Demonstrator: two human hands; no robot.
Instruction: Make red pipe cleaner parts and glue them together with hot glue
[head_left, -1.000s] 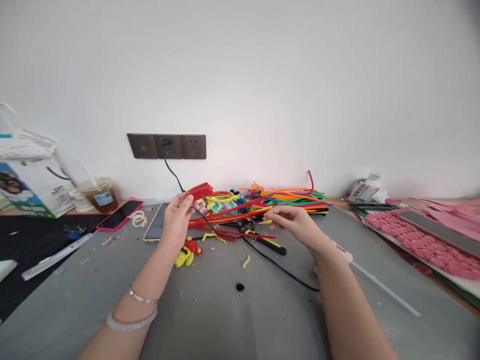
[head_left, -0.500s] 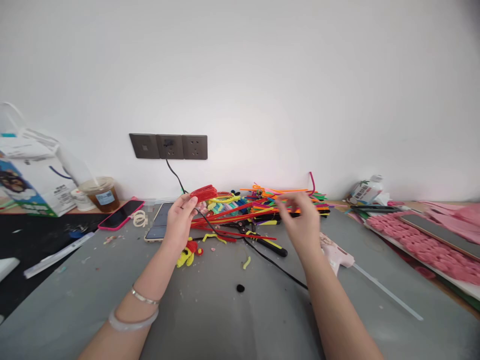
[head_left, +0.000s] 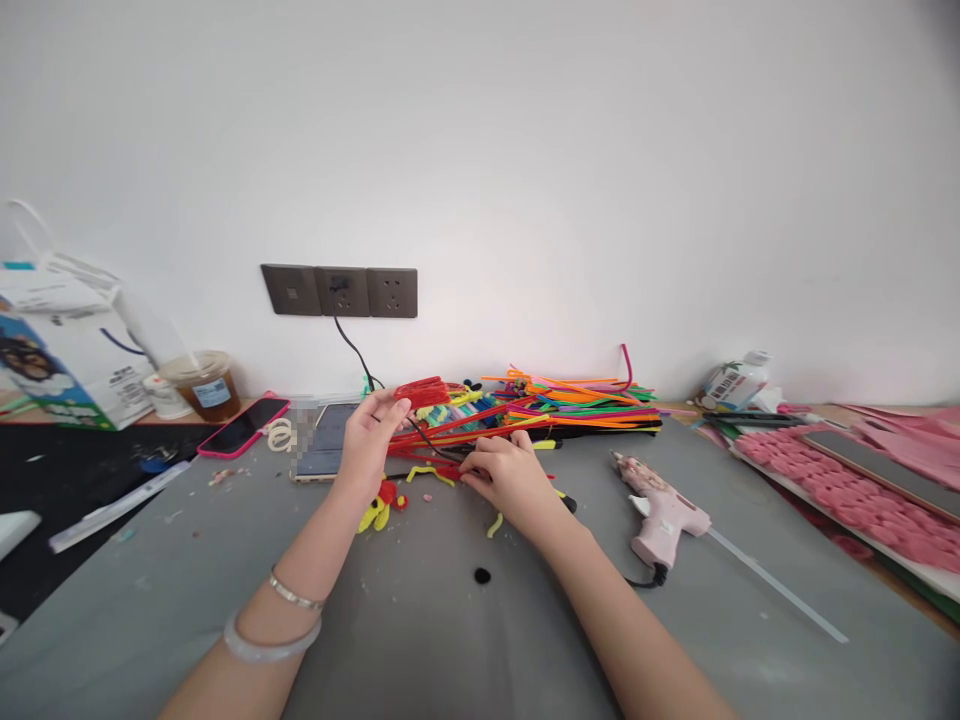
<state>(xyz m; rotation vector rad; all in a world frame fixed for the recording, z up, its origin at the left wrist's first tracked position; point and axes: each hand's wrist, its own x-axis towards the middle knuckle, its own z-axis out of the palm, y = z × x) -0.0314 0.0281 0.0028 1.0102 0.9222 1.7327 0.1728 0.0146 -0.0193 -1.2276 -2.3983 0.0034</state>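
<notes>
My left hand (head_left: 369,440) pinches a bundle of short red pipe cleaners (head_left: 421,391) between thumb and fingers, raised above the grey table. My right hand (head_left: 510,478) is low over the table, its fingertips closed at a red pipe cleaner (head_left: 448,470). Under that hand, pliers are mostly hidden; one dark handle end (head_left: 570,503) shows beyond it. Long red pipe cleaners (head_left: 427,438) lie between the hands. Below my left hand rests a red and yellow pipe-cleaner piece (head_left: 381,505), with a bent yellow strip (head_left: 430,473) close by.
Many coloured pipe cleaners (head_left: 585,405) are heaped against the wall. A pink glue gun (head_left: 664,520) with a glue stick lies right, its cord near my forearm. A drink cup (head_left: 208,385), a pink-edged phone (head_left: 244,428) and a tablet (head_left: 327,440) are left. A black pompom (head_left: 482,576) lies in front.
My right hand has moved left and down from the pipe-cleaner heap to the red pipe cleaner, covering the pliers and uncovering the glue gun. My left hand keeps the red bundle, shifted slightly right.
</notes>
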